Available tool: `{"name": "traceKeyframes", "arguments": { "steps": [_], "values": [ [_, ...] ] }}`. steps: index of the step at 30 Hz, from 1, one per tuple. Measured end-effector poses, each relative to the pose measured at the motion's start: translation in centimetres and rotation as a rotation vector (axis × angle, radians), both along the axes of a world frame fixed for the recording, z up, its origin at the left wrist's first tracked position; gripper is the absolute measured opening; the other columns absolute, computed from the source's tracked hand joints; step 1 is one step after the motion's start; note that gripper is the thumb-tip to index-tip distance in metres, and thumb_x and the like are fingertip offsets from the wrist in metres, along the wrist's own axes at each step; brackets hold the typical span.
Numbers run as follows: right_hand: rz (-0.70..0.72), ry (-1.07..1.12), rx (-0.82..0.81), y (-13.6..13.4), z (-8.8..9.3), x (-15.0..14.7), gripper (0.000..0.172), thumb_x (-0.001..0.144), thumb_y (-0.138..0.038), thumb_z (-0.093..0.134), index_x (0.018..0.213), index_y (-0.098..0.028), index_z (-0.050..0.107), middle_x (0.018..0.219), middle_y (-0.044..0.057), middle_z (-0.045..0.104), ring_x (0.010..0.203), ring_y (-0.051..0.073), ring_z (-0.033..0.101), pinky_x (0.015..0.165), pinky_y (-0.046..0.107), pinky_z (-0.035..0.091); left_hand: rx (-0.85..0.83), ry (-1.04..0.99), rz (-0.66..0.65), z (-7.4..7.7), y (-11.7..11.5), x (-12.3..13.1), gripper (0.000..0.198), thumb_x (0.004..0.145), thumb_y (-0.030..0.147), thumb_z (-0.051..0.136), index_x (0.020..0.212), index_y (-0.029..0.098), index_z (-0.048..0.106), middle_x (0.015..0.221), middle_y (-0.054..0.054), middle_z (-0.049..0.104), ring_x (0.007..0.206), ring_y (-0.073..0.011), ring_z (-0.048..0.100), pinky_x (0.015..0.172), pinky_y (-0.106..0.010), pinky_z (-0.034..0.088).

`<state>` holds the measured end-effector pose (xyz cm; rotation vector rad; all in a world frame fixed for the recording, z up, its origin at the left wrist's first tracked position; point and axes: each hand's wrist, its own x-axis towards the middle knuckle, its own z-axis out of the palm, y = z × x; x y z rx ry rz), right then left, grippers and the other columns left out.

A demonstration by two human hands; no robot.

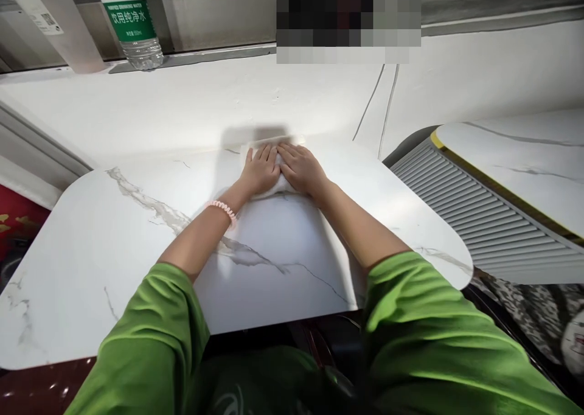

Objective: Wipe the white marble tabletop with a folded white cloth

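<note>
A folded white cloth [276, 187] lies on the marble-patterned white table [150, 269], close to the wall. My left hand [262, 170] rests flat on the cloth's left part, its fingers stretched towards the wall; a pink coiled band [222, 208] circles that wrist. Beside it, my right hand [302, 167] presses flat on the right part, fingers pointing forward and inward. The two hands nearly meet in the middle. Much of the cloth is hidden beneath them, while its far edge and near edge show.
On the ledge at the back left stand a water bottle [137, 28] and a tall translucent container [68, 31]. Two thin cables [387, 108] hang down the white wall [191, 104]. To the right is another marble-patterned counter [538, 159] with ribbed grey sides.
</note>
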<state>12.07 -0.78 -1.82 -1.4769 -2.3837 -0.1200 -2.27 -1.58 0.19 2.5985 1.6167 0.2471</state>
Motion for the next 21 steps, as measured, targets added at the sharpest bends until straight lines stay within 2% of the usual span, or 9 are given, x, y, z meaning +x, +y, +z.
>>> {"name": "traceKeyframes", "arguments": {
  "steps": [3,8,10,13,15,17,19,21],
  "values": [
    [0.013,-0.079,-0.013,-4.2,0.4,-0.6,0.058,0.091,-0.021,0.029,0.143,0.000,0.041,0.150,0.018,0.042,0.141,0.026,0.037,0.115,0.045,0.028,0.022,0.013,-0.030,0.1,-4.0,-1.1,0.054,0.099,0.023,0.027,0.149,0.002,0.031,0.158,-0.018,0.026,0.148,-0.0264,0.021,0.120,-0.052,0.012],
    [0.081,-0.072,0.023,-13.7,0.8,-2.1,0.059,0.091,-0.024,0.029,0.144,-0.001,0.040,0.150,0.019,0.042,0.142,0.028,0.035,0.116,0.049,0.029,0.074,0.032,-0.099,0.1,-13.0,-3.3,0.056,0.098,0.025,0.030,0.148,-0.001,0.032,0.157,-0.021,0.026,0.148,-0.0294,0.019,0.120,-0.051,0.013],
    [0.108,-0.073,0.035,-17.5,0.8,-2.8,0.060,0.090,-0.024,0.030,0.143,0.003,0.041,0.150,0.022,0.040,0.143,0.030,0.033,0.116,0.050,0.029,0.085,0.034,-0.115,0.1,-16.7,-4.2,0.057,0.098,0.027,0.031,0.147,-0.002,0.033,0.156,-0.023,0.028,0.147,-0.0319,0.020,0.119,-0.053,0.013],
    [0.127,-0.064,0.061,-21.7,0.9,-3.8,0.062,0.089,-0.024,0.033,0.146,0.002,0.036,0.150,0.023,0.040,0.143,0.031,0.031,0.116,0.052,0.030,0.097,0.026,-0.141,0.2,-20.9,-5.4,0.058,0.097,0.029,0.032,0.146,-0.003,0.034,0.154,-0.024,0.030,0.147,-0.0331,0.021,0.119,-0.055,0.014],
    [0.129,-0.053,0.071,-23.0,0.8,-4.3,0.065,0.088,-0.024,0.035,0.149,0.000,0.031,0.149,0.022,0.042,0.143,0.031,0.032,0.115,0.054,0.031,0.099,0.014,-0.162,0.2,-22.0,-5.9,0.058,0.096,0.028,0.032,0.145,-0.002,0.035,0.153,-0.023,0.032,0.147,-0.0320,0.021,0.119,-0.054,0.014],
    [0.131,-0.051,0.063,-22.8,0.8,-4.5,0.066,0.087,-0.024,0.035,0.149,0.000,0.030,0.148,0.022,0.044,0.143,0.031,0.033,0.115,0.054,0.031,0.088,0.000,-0.183,0.2,-21.7,-6.2,0.058,0.095,0.027,0.033,0.144,-0.003,0.036,0.153,-0.023,0.034,0.147,-0.0310,0.021,0.120,-0.051,0.017],
    [0.124,-0.061,0.039,-21.4,0.8,-4.8,0.064,0.087,-0.023,0.034,0.147,0.001,0.035,0.148,0.022,0.043,0.142,0.031,0.034,0.115,0.053,0.031,0.071,-0.006,-0.202,0.1,-20.1,-6.5,0.059,0.095,0.028,0.033,0.143,-0.005,0.037,0.152,-0.024,0.034,0.147,-0.0308,0.022,0.120,-0.048,0.019],
    [0.101,-0.077,0.004,-18.9,0.9,-5.1,0.062,0.088,-0.024,0.033,0.143,0.003,0.040,0.148,0.022,0.043,0.141,0.031,0.035,0.116,0.051,0.030,0.049,0.005,-0.207,0.1,-17.5,-6.7,0.060,0.094,0.028,0.033,0.144,-0.006,0.036,0.152,-0.025,0.033,0.146,-0.0310,0.023,0.120,-0.047,0.019]
  ]
}}
